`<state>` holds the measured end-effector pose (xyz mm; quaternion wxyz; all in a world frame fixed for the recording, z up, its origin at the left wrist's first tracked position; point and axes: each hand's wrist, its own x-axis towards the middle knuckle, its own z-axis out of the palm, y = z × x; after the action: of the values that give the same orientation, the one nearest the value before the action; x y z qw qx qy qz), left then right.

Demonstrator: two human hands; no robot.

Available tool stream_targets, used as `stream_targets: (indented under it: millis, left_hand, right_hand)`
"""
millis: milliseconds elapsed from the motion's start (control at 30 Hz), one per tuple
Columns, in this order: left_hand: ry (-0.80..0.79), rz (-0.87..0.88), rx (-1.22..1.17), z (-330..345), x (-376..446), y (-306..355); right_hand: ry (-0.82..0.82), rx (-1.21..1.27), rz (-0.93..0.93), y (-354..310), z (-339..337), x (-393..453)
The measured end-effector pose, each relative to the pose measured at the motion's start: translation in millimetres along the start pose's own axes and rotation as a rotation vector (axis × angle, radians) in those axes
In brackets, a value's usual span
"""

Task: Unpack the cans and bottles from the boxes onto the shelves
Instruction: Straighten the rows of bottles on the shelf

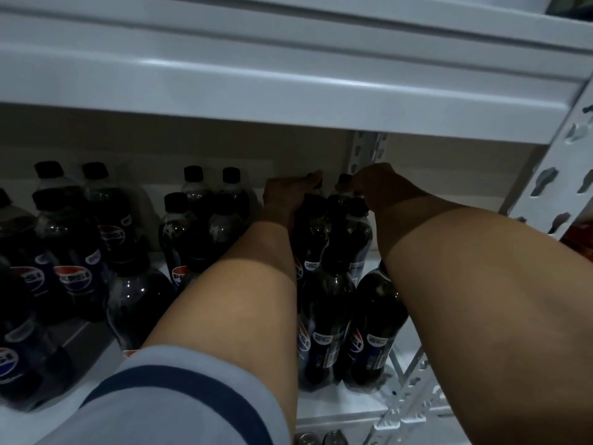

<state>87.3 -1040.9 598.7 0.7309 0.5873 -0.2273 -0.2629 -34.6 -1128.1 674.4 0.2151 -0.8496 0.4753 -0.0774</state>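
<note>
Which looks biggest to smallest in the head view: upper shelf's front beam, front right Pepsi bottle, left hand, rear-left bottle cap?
1. Upper shelf's front beam, spanning nearly the whole frame.
2. Front right Pepsi bottle.
3. Left hand.
4. Rear-left bottle cap.
The bottle stands nearer the camera than the hand, so that gap is partly perspective.

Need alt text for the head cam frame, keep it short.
Both hands reach deep into a white metal shelf, the left hand and right hand each gripping the cap of a dark cola bottle at the back. More cola bottles stand in rows to the left.
</note>
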Motion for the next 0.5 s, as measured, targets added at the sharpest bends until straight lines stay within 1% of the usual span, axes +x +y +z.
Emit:
stream_targets:
  millis: [100,200,267,333,367,433,500]
  left_hand:
    - [-0.003,0.005,0.001,-1,10,-5]
    - [-0.004,0.007,0.027,-1,10,-5]
    - [0.006,0.01,0.012,-1,7,-5]
    - [0.016,0.024,-0.021,0,6,-6]
    - [0.009,0.03,-0.04,1,4,-6]
    - [-0.003,0.031,-0.074,1,3,-5]
    - [-0.001,0.027,-0.098,1,-1,-3]
  right_hand:
    - [-0.003,0.03,0.012,1,0,1]
    - [0.016,0.198,0.011,4,1,-3]
    - [0.004,0.106,-0.002,5,2,-6]
    - [-0.006,0.116,0.044,3,1,-6]
    - [-0.019,0.144,0.052,2,0,-1]
    - [-0.019,0.284,0.059,2,3,1]
    - [-0.014,0.301,0.054,4,4,-3]
